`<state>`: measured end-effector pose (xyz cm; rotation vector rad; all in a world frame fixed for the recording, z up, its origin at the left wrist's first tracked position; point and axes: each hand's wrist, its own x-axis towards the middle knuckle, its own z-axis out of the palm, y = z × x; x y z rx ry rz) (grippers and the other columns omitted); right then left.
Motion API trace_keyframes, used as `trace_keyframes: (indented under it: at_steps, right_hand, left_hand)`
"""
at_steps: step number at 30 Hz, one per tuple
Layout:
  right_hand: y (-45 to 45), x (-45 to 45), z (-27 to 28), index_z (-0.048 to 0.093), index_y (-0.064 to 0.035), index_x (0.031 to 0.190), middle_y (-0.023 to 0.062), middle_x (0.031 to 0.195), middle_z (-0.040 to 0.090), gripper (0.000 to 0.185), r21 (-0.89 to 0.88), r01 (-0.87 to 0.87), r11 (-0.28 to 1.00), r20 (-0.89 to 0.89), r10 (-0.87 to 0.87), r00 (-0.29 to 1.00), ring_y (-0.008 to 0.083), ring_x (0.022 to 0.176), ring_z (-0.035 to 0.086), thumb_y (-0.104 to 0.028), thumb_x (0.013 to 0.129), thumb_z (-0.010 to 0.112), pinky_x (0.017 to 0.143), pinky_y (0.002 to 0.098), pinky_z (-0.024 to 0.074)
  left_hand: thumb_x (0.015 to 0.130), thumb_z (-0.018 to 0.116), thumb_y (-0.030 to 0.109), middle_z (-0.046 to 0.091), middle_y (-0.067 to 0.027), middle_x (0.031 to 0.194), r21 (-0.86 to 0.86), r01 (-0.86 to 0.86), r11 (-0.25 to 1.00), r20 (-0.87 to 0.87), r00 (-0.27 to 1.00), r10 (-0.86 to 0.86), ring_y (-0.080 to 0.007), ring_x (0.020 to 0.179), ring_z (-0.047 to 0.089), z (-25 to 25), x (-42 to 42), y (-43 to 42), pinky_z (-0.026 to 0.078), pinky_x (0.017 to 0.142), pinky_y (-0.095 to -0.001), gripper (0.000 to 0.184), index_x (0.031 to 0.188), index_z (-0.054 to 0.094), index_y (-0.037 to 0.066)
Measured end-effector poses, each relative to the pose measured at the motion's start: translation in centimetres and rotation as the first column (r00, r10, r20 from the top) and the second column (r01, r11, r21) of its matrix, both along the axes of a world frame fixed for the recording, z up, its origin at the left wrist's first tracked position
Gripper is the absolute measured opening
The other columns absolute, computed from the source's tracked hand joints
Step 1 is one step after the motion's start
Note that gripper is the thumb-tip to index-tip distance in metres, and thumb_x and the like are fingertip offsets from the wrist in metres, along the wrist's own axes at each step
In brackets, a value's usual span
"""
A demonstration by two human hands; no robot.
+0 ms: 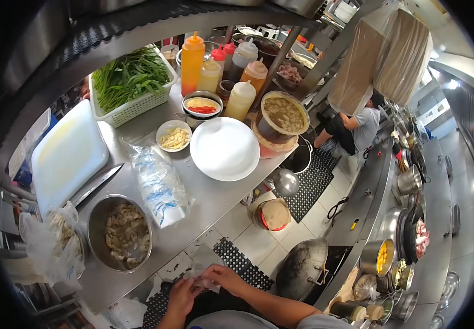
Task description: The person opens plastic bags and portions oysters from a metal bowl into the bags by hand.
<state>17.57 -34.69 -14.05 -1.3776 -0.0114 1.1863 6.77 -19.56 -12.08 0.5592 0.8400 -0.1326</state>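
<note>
My left hand and my right hand are close together in front of my body, past the table's front edge. Both have their fingers pinched on a thin, see-through plastic sheet; whether it is a bag or a glove I cannot tell. On the table nearby sits a steel bowl of raw, peeled-looking shrimp. A clear plastic packet with blue print lies beside that bowl.
A knife lies by the white cutting board. A white plate, a basket of greens and several sauce bottles stand farther back. A wok is at right; a person sits beyond.
</note>
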Motion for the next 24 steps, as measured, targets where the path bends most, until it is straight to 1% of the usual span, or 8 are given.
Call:
trace_keyframes:
  at_steps: [4,8,10,16,19,20,22,24]
  right_hand:
    - [-1.2,0.4,-1.6,0.057,-0.0086,0.097,0.0025,0.094,0.061,0.014,0.112,0.51,0.853,-0.547,-0.375,0.748,0.0156,0.084,0.059,-0.022,0.091,0.055,0.076,0.028,0.0477]
    - [-1.4,-0.7,-2.1,0.055,-0.0098,0.1,0.002,0.096,0.061,0.016,0.175,0.595,0.784,-0.647,-0.364,0.67,0.0148,0.089,0.058,-0.024,0.092,0.053,0.082,0.0299,0.0468]
    - [-1.5,-1.0,-1.3,0.055,-0.01,0.101,0.0016,0.099,0.061,0.018,0.349,0.582,0.734,-0.794,-0.099,0.6,0.0149,0.093,0.058,-0.026,0.092,0.054,0.085,0.0314,0.0459]
    - [0.1,-1.4,-0.4,0.056,-0.013,0.105,0.0011,0.106,0.061,0.019,0.546,0.361,0.756,-0.679,0.148,0.719,0.0153,0.099,0.058,-0.027,0.092,0.054,0.087,0.0341,0.0447]
    - [1.7,-1.1,1.0,0.055,-0.0157,0.098,0.0013,0.098,0.062,0.014,0.569,0.429,0.702,-0.604,0.003,0.797,0.0163,0.094,0.058,-0.028,0.092,0.054,0.087,0.0345,0.0438]
    - [2.2,-1.3,1.3,0.055,-0.0157,0.098,0.0013,0.098,0.062,0.014,0.592,0.427,0.684,-0.585,0.0,0.811,0.0163,0.094,0.058,-0.028,0.092,0.054,0.087,0.0345,0.0438]
    - [3.5,-1.9,2.9,0.055,-0.0174,0.095,0.0,0.096,0.061,0.013,0.563,0.383,0.732,-0.566,0.004,0.825,0.0159,0.092,0.058,-0.03,0.092,0.054,0.086,0.0345,0.0441]
    - [4.9,-2.9,4.4,0.054,-0.0182,0.095,-0.0003,0.093,0.061,0.012,0.527,0.418,0.74,-0.57,-0.056,0.82,0.0156,0.091,0.058,-0.03,0.092,0.053,0.084,0.0341,0.0448]
  left_hand:
    - [0.091,0.053,0.017,0.062,-0.0111,0.101,-0.112,-0.043,0.993,0.03,0.998,0.047,-0.0223,0.095,0.06,-0.9,0.6,0.0,0.048,0.084,-0.0396,0.017,0.1,0.058,0.004]
    - [0.091,0.053,0.019,0.064,-0.0088,0.097,-0.26,-0.167,0.951,0.053,0.981,0.186,-0.0224,0.093,0.061,-0.1,1.4,-0.4,0.048,0.084,-0.0391,0.016,0.094,0.059,0.005]
    - [0.091,0.052,0.02,0.064,-0.0076,0.094,-0.262,-0.219,0.94,0.072,0.967,0.246,-0.0214,0.091,0.061,1.0,2.0,0.1,0.049,0.081,-0.0377,0.016,0.091,0.06,0.005]
    - [0.091,0.052,0.023,0.058,-0.0017,0.071,-0.397,-0.309,0.864,0.121,0.915,0.384,-0.016,0.069,0.056,2.5,0.0,3.4,0.047,0.066,-0.0296,0.017,0.08,0.057,0.011]
    - [0.086,0.058,0.019,0.051,0.0012,0.068,-0.368,0.096,0.925,0.49,0.866,0.105,-0.0134,0.065,0.054,2.7,-2.7,5.5,0.046,0.062,-0.0261,0.011,0.084,0.053,0.009]
    - [0.086,0.058,0.019,0.051,0.0012,0.068,-0.348,0.121,0.93,0.512,0.855,0.081,-0.0134,0.065,0.054,3.0,-3.4,5.7,0.046,0.062,-0.0261,0.011,0.084,0.053,0.009]
    - [0.082,0.06,0.008,0.053,0.0001,0.075,0.274,0.08,0.958,0.304,0.938,-0.165,-0.0122,0.065,0.053,3.6,-4.3,5.8,0.046,0.062,-0.0264,0.012,0.09,0.051,0.007]
    - [0.079,0.06,0.0,0.054,-0.0016,0.082,0.399,0.088,0.913,0.303,0.927,-0.222,-0.0107,0.065,0.053,4.5,-5.1,6.5,0.047,0.059,-0.0266,0.018,0.093,0.05,0.006]
